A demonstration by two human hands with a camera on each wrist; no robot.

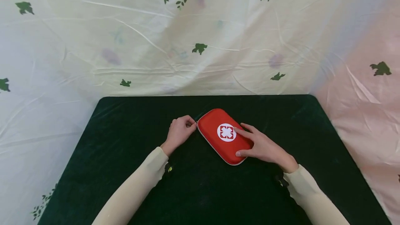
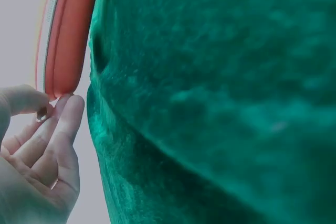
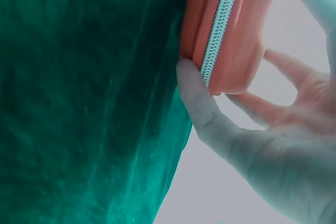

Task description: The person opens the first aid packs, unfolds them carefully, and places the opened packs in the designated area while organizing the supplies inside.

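A red zippered first-aid case (image 1: 215, 134) with a white round emblem lies slanted on the dark green cloth. At its left corner, my left hand (image 1: 180, 130) pinches the zipper pull (image 2: 42, 113), a small dark metal tab between thumb and fingers. My right hand (image 1: 264, 145) holds the case's right end, its thumb on the near side and its fingers spread over the top and far edge. The pale zipper (image 3: 220, 24) runs along the case's side and looks closed where it shows in the right wrist view.
The green cloth (image 1: 140, 114) covers the table to its rounded far corners. Behind and at both sides hang pale curtains (image 1: 218, 72) printed with green leaves and birds.
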